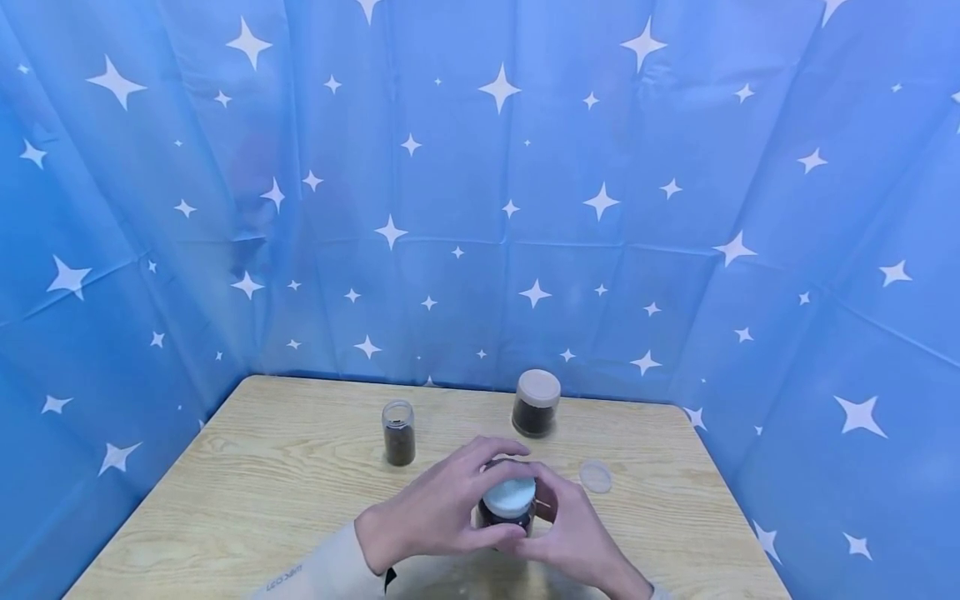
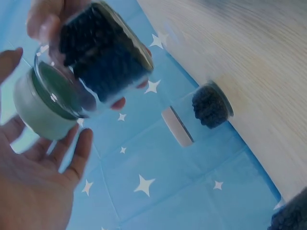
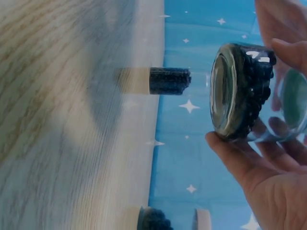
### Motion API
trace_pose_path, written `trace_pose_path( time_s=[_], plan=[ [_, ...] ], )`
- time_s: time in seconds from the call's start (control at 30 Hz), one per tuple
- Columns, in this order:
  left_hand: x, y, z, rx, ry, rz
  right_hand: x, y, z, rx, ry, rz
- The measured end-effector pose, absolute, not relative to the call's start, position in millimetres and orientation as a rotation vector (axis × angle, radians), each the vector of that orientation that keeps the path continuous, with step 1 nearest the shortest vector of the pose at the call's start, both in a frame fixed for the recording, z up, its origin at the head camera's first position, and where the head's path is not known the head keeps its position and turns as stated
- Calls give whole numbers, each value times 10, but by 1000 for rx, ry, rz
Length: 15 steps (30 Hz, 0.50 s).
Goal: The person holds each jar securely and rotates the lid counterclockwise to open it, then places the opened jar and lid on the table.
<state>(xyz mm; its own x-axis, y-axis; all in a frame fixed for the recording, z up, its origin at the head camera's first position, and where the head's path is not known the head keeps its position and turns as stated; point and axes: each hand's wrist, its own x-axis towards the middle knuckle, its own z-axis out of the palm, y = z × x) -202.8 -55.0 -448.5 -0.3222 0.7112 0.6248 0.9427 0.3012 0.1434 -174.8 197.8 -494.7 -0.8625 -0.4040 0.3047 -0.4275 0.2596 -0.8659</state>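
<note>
A clear glass jar (image 2: 108,60) part-filled with dark beads or beans is held between both hands above the table. Its pale green lid (image 1: 510,498) sits at the mouth. My left hand (image 1: 442,504) curves its fingers and thumb around this lid from the left. On the other side, my right hand (image 1: 573,533) grips the jar's glass body. In the right wrist view the jar (image 3: 244,91) shows its thick round base, with right fingers wrapped beneath it. Whether the lid is fully seated is hard to tell.
On the wooden table (image 1: 300,467) stand a narrow lidless glass jar (image 1: 399,435) with dark contents and a wider jar (image 1: 537,404) with a pale lid. A flat translucent disc (image 1: 596,476) lies right of the hands. A blue star-patterned curtain (image 1: 465,208) hangs behind.
</note>
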Motion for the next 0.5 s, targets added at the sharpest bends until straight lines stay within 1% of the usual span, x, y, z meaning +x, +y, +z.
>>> trace_pose_path(
  time_s=[0.27,0.5],
  plan=[
    [-2076,-632,-4435,-1680,-1991,-644,-1735,2005,-4934,917,-2472,1777],
    [-2081,-644,-4428,-1725,-1959,-623,-1706,2019,-4921,961,-2476,1823]
  ],
)
